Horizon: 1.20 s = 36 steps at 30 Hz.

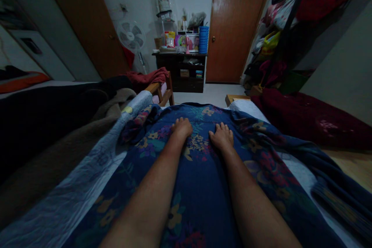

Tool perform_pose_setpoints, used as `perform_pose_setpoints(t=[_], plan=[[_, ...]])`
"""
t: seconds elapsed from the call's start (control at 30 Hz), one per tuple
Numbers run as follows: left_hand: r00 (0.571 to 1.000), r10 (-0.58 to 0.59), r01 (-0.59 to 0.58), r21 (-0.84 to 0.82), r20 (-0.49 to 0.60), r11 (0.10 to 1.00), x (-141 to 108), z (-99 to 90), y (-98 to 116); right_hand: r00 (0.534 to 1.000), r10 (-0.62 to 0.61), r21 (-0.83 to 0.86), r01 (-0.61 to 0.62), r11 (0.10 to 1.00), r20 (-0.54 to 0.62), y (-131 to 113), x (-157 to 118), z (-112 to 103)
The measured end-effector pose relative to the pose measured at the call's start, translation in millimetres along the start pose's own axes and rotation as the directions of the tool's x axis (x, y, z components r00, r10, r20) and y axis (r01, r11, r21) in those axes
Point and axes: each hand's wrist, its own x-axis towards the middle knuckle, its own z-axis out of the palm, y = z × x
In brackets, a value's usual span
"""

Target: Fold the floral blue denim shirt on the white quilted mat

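A dark blue floral garment (203,186) lies spread out over a light blue-grey quilted cover (84,178). One sleeve stretches out to the right, and the other is bunched at the left. On the far part of the garment rests my left hand (182,127), its fingers lying on the cloth. My right hand (222,136) lies flat a little to the right, with its fingers spread on the fabric. Neither hand holds anything.
Dark clothing and a brown blanket (116,108) lie at the left. A wooden chair (167,95) stands beyond the bed's far edge. Maroon cloth (308,118) is piled at the right. Farther back are a fan (131,35), a dark cabinet (180,73) and a brown door (235,27).
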Motion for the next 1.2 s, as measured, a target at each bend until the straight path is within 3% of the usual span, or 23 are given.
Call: perform_pose_setpoints(t=[0.1, 0.2, 0.3, 0.77, 1.2], plan=[[0.961, 0.21, -0.219, -0.031, -0.178, 0.975, -7.9, 18.1, 26.0, 0.992, -0.123, 0.064, 0.123, 0.99, -0.013, 0.3, 3.5, 4.8], [0.954, 0.242, -0.255, -0.053, -0.176, 0.965, -12.7, 40.0, 35.9, 0.952, -0.307, 0.157, 0.306, 0.939, -0.016, -1.2, 7.8, 10.4], [0.957, 0.245, -0.255, -0.049, -0.156, 0.966, -12.7, 49.9, 35.0, 0.934, -0.358, 0.169, 0.355, 0.919, -0.015, -2.4, 9.2, 14.3], [0.966, 0.189, -0.198, -0.036, -0.178, 0.979, -14.8, 50.5, 34.7, 0.994, -0.11, -0.002, 0.11, 0.994, 0.02, -6.0, 23.8, 10.3], [0.972, 0.162, -0.172, -0.047, -0.17, 0.984, -15.0, 51.5, 35.0, 0.997, 0.057, -0.028, -0.058, 0.998, -0.047, 11.9, 97.3, 3.2]])
